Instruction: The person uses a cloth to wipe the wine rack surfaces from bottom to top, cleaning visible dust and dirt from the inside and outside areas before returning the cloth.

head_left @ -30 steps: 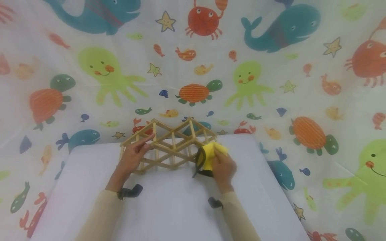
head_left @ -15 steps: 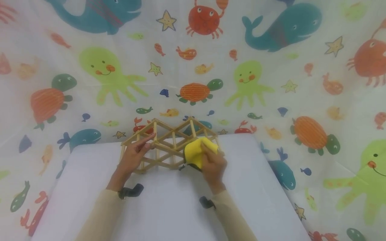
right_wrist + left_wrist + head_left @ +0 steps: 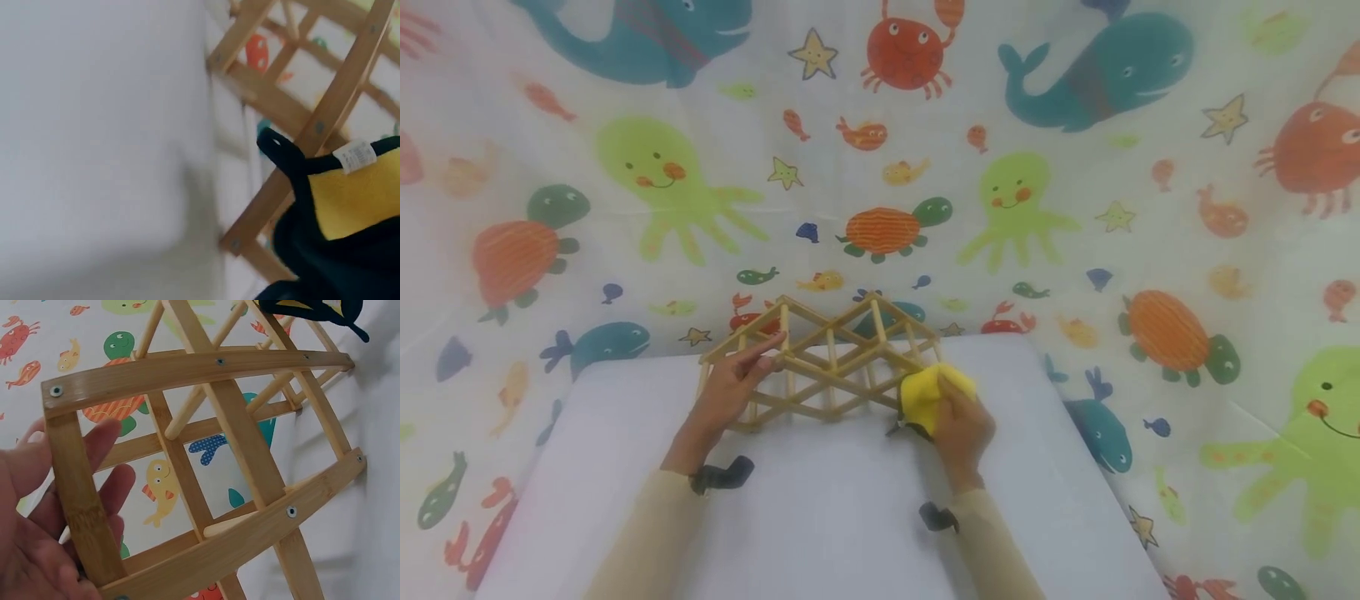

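A bamboo lattice rack (image 3: 831, 386) of crossed slats and round dowels stands on the white table. My left hand (image 3: 728, 393) holds its left end; in the left wrist view, fingers (image 3: 117, 487) and thumb lie around an end slat (image 3: 81, 500). Near the rack's right end, my right hand (image 3: 964, 429) pinches a folded yellow cloth (image 3: 922, 398) against the slats. The right wrist view shows the cloth's dark trim, a hanging loop (image 3: 278, 150) and a white label (image 3: 355, 156). The right fingers are out of that view.
The white table (image 3: 820, 517) extends in front of the rack and to both sides. Right behind the rack hangs a curtain (image 3: 880, 183) printed with sea animals. Dark straps with small cameras sit on both wrists.
My right hand wipes the cloth left along the rack, then comes back right to its end. My left hand and the rack stay in place.
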A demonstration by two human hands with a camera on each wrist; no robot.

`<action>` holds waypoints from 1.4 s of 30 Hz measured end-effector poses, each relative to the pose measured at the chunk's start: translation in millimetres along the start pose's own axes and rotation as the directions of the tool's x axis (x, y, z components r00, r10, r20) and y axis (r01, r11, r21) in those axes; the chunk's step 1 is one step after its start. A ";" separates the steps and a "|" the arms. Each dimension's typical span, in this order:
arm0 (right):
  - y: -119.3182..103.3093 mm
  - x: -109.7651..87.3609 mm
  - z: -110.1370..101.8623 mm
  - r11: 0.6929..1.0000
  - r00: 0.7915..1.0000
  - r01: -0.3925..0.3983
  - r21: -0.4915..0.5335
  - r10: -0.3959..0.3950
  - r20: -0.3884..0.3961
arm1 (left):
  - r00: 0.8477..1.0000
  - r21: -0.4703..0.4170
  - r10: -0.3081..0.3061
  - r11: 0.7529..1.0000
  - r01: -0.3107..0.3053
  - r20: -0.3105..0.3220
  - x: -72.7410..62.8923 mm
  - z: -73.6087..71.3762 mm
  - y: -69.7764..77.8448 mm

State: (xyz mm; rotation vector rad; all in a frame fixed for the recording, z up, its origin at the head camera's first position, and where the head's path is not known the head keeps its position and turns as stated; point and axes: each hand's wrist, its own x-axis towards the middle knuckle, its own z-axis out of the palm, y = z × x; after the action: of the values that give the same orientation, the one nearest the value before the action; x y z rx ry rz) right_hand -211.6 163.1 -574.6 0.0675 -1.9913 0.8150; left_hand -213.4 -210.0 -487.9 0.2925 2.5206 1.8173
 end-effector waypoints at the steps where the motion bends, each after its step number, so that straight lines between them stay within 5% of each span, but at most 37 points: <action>1: -5.6 0.4 -2.9 0.999 1.000 0.001 0.033 -0.001 -0.015 | 1.000 0.001 -0.006 1.000 0.006 0.010 0.2 -0.9 1.2; 7: -54.9 4.6 -8.6 0.959 0.994 0.064 0.275 -0.035 -0.108 | 0.999 0.019 -0.018 1.000 0.018 0.032 1.7 -8.7 7.0; 12: -83.8 3.6 3.9 0.919 0.993 0.112 0.379 -0.089 -0.079 | 0.999 0.041 0.003 0.999 -0.001 -0.041 -8.1 -20.8 -4.5; 19: -107.8 -2.7 23.8 0.867 0.989 0.141 0.477 -0.142 -0.033 | 0.994 0.034 -0.080 0.996 0.083 -0.078 -26.6 -34.4 -20.5; 25: -120.4 -3.0 39.9 0.870 0.981 0.184 0.457 -0.193 -0.027 | 0.985 0.054 -0.151 0.986 0.156 -0.087 -38.9 -42.1 -32.3; 32: -135.9 -2.4 60.4 0.858 0.963 0.197 0.474 -0.261 0.073 | 0.972 0.000 -0.225 0.974 0.225 -0.075 -42.3 -39.9 -50.2; 38: -140.6 -7.3 74.5 0.901 0.928 0.293 0.319 -0.349 0.134 | 0.963 -0.042 -0.261 0.965 0.259 -0.061 -41.7 -39.7 -57.4; 42: -129.8 -14.5 73.9 0.903 0.904 0.372 0.213 -0.405 0.139 | 0.959 -0.055 -0.267 0.963 0.263 -0.090 -42.6 -41.3 -59.1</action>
State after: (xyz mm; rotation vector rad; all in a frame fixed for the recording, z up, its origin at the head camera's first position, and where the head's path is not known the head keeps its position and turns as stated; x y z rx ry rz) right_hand -212.5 16.4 -543.2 0.6493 -1.9712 0.7421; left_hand -185.0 -273.7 -534.3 -0.1338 2.4344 1.8154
